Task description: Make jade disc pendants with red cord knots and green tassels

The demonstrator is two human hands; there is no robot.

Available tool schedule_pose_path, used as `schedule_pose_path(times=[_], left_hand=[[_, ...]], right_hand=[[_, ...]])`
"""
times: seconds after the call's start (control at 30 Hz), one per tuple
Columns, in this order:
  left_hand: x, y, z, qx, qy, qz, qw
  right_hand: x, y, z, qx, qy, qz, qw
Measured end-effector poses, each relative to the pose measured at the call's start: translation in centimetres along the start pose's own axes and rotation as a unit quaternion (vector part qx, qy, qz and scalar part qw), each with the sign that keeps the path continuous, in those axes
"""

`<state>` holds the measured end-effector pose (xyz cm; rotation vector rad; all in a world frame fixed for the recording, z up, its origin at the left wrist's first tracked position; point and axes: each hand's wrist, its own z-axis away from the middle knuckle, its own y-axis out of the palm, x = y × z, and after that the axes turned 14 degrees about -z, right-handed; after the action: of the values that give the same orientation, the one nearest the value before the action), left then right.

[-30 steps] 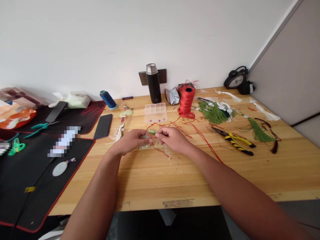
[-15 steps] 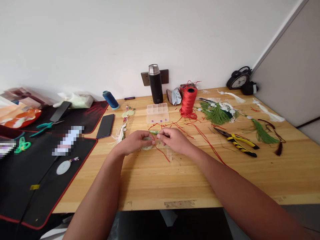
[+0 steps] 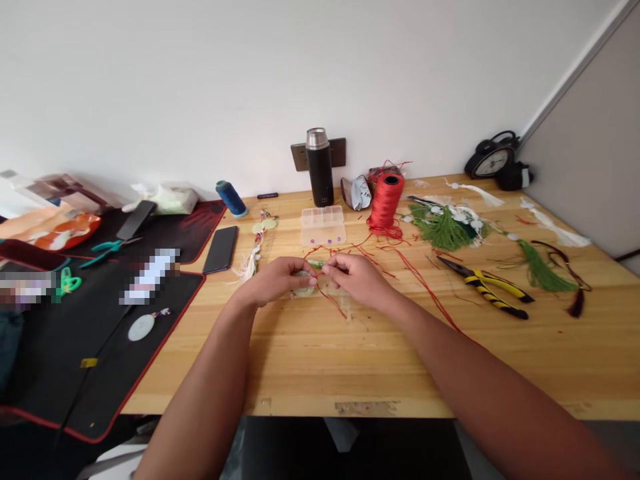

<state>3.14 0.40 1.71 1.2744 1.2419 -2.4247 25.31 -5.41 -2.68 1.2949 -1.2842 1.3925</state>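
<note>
At the middle of the table my left hand (image 3: 274,283) has thumb and fingertips closed on a thin red cord (image 3: 332,304). Its free end trails down to the wood. My right hand (image 3: 359,281) pinches beside it, fingertips almost meeting the left ones, on the same cord as far as I can see. A pale round pendant (image 3: 304,291) shows below my left fingers, partly covered. Just behind the fingertips lies a small green piece (image 3: 316,265), too small to make out.
Behind the hands are a clear bead box (image 3: 323,227), a black flask (image 3: 319,170) and a red cord spool (image 3: 386,203). Yellow-black pliers (image 3: 487,287) and green tassels (image 3: 443,227) lie right. A phone (image 3: 221,249), blue thread spool (image 3: 231,199) and black mat (image 3: 165,320) are left.
The camera view has turned slightly left, so the table things appear further right. My fingertips have come closer together around the red cord.
</note>
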Motion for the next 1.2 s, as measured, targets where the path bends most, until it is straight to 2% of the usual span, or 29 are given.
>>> schedule_pose_path(times=[0.17,0.3,0.4,0.87,1.0,1.2], left_hand=[[0.1,0.0,0.1,0.013,-0.003,0.035,0.999],[0.1,-0.2,0.2,-0.003,0.004,0.007,1.000],[-0.2,-0.2,0.3,0.005,0.005,-0.009,1.000],[-0.2,-0.3,0.3,0.002,0.006,-0.005,1.000],[-0.1,-0.2,0.2,-0.025,-0.008,0.031,0.999],[0.0,-0.2,0.2,-0.068,-0.011,0.054,0.996]], right_hand=[[-0.1,0.0,0.0,0.006,-0.013,-0.016,1.000],[-0.1,0.0,0.0,0.002,-0.008,-0.024,1.000],[0.0,0.0,0.1,0.005,-0.005,-0.028,1.000],[-0.6,0.0,-0.1,-0.011,-0.014,-0.025,1.000],[-0.5,-0.2,-0.4,-0.062,-0.007,-0.012,0.998],[-0.6,-1.1,-1.0,-0.166,-0.047,-0.038,0.984]])
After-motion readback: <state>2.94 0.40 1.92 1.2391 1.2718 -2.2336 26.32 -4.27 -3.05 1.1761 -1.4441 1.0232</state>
